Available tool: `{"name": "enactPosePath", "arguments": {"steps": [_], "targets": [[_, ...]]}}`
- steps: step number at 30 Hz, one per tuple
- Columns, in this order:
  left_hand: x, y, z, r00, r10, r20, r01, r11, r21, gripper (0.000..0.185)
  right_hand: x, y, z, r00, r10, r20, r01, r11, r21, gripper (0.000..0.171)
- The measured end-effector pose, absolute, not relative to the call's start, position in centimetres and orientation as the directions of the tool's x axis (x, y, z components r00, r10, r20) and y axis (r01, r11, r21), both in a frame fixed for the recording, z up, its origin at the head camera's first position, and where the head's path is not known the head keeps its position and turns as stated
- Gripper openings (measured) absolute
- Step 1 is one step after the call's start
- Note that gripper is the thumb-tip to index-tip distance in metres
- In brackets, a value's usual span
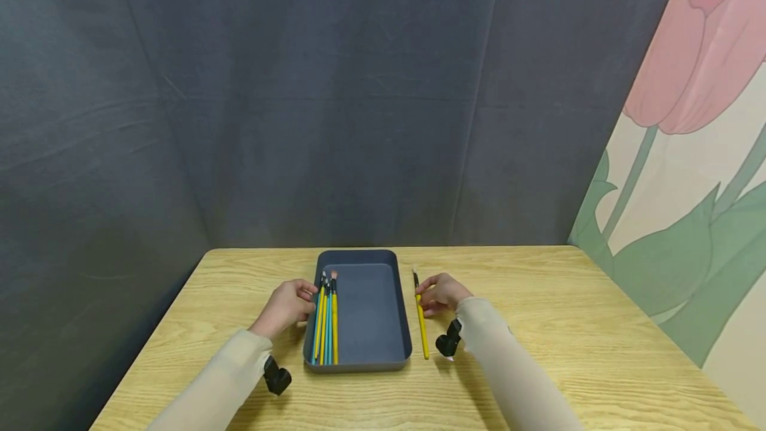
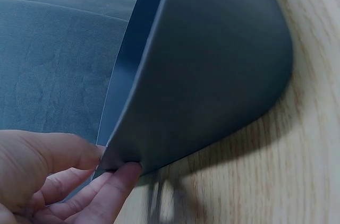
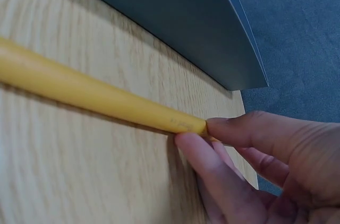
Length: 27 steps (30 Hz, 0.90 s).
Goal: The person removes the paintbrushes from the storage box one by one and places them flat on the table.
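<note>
A shallow dark grey tray [image 1: 372, 314] lies on the table, its long side pointing away from me. Along its left side several paintbrushes [image 1: 335, 324] with yellow and teal handles lie together, bristles toward the far end. My left hand [image 1: 287, 306] pinches the tray's left wall [image 2: 212, 49], thumb at the rim and fingertips on the outer face. Just right of the tray, my right hand [image 1: 443, 292] pinches a yellow paintbrush [image 1: 422, 328] between thumb and fingers near the ferrule. Its yellow handle [image 3: 95, 86] runs close over the wood, pointing toward me.
The light wood-grain table [image 1: 538, 338] extends on both sides of the tray. A dark grey cloth [image 1: 335, 98] hangs behind and to the left. At the right is a wall panel with a pink tulip [image 1: 700, 52]. Each wrist carries a small black camera [image 1: 276, 376].
</note>
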State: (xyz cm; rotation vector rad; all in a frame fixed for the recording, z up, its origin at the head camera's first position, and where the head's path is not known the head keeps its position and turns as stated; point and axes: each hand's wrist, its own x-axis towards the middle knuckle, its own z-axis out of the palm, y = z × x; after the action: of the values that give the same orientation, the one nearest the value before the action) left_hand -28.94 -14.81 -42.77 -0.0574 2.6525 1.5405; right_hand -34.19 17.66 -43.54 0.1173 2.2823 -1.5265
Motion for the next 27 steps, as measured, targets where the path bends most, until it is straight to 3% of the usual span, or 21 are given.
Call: {"name": "enactPosePath", "arguments": {"steps": [27], "targets": [[-28.87, -14.77, -42.80, -0.997, 0.008, -0.079, -0.065, 0.492, 0.868, 0.035, -34.08, 17.68, -43.44, -0.916, -0.132, -0.379, 0.304, 0.386, -0.871, 0.025]]}}
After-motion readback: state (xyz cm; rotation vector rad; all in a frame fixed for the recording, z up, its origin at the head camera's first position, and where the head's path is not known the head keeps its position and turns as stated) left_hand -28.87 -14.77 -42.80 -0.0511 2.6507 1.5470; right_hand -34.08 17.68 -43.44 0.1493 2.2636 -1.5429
